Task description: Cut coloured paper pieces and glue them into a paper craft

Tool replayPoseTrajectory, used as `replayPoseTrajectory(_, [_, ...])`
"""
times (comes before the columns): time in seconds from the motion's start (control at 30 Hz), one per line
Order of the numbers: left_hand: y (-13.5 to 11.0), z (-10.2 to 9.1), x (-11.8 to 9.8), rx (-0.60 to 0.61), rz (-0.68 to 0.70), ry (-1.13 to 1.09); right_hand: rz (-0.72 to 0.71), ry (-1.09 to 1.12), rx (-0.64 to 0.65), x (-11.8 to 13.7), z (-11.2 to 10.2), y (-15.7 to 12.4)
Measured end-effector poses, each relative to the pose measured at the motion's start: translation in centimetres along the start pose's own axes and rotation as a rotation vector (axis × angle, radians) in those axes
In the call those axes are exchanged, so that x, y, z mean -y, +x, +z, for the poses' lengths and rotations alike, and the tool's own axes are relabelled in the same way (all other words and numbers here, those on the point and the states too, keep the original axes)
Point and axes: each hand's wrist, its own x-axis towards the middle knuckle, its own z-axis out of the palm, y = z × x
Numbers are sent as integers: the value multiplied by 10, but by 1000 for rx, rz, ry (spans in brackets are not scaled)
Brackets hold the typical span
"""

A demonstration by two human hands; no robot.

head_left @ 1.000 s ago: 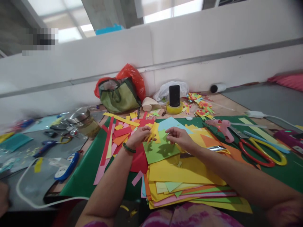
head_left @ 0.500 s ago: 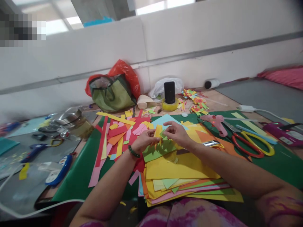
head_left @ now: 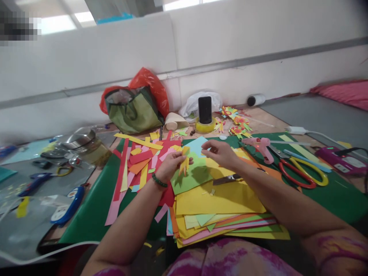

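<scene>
My left hand (head_left: 170, 165), with a dark green bead bracelet on its wrist, pinches a fringed yellow paper cutout (head_left: 184, 163) between thumb and fingers. Narrow points of the cutout hang down over a light green paper sheet (head_left: 191, 178). To the right, my right hand (head_left: 218, 151) hovers apart from the cutout, above the light blue paper (head_left: 198, 145). Its fingers are bent, with a small gap between thumb and forefinger and nothing visible in it. Below it, a dark metal blade (head_left: 225, 179) lies on the yellow sheets (head_left: 218, 201), partly hidden by my right forearm.
Paper strips (head_left: 140, 161) are scattered left on the green mat (head_left: 86, 209). At right lie a pink glue gun (head_left: 263, 147) and large scissors (head_left: 301, 172). Behind are a phone (head_left: 205, 109), finished paper flowers (head_left: 240, 124) and a green bag (head_left: 132, 109). A glass jar (head_left: 92, 147) stands left.
My right hand has moved up and away from the yellow cutout. My left hand has shifted slightly left with the cutout, leaving more of the green sheet and the metal blade uncovered.
</scene>
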Motion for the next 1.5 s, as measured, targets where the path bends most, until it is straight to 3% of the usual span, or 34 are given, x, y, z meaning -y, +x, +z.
replayPoseTrajectory(0.1, [3,-7,-7,-128,40,-89,25,-203,240,-2,-21,5])
replayPoseTrajectory(0.2, [4,-9,-9,-160,33,-113,-37,-411,507,0,-20,1])
replayPoseTrajectory(0.27, [4,-8,-8,-162,16,-120,-92,-532,579,1,-11,-3])
replayPoseTrajectory(0.37, [5,-7,-5,-167,-1,-133,-105,-589,560,0,1,-4])
replayPoseTrajectory(0.47, [6,-8,-5,-169,-10,-138,-98,-500,510,-3,-1,0])
replayPoseTrajectory(0.6, [6,-10,-8,-178,0,-152,-86,-222,434,2,-23,3])
replayPoseTrajectory(0.67, [6,-11,-11,-189,25,-171,-59,-82,579,10,-34,1])
replayPoseTrajectory(0.73, [6,-12,-13,-203,53,-193,-18,-8,866,19,-41,-3])
replayPoseTrajectory(0.77, [6,-13,-14,-212,63,-202,-1,-21,950,22,-41,-5])
replayPoseTrajectory(0.8, [6,-14,-14,-225,71,-209,5,-76,951,25,-40,-6])
replayPoseTrajectory(0.93, [7,-19,-18,-282,96,-242,-63,-553,637,27,-18,-3])
replayPoseTrajectory(1.03, [7,-22,-22,-320,109,-271,-105,-853,713,24,2,-1])
replayPoseTrajectory(1.1, [6,-23,-24,-341,121,-298,-120,-922,718,21,10,-1])
replayPoseTrajectory(1.27, [5,-27,-31,-401,158,-332,-83,-903,612,19,2,19])
replayPoseTrajectory(1.4, [6,-35,-35,-463,242,-383,-102,-672,367,22,-4,77])
replayPoseTrajectory(1.5, [7,-42,-36,-489,282,-402,-59,-462,271,18,16,128])
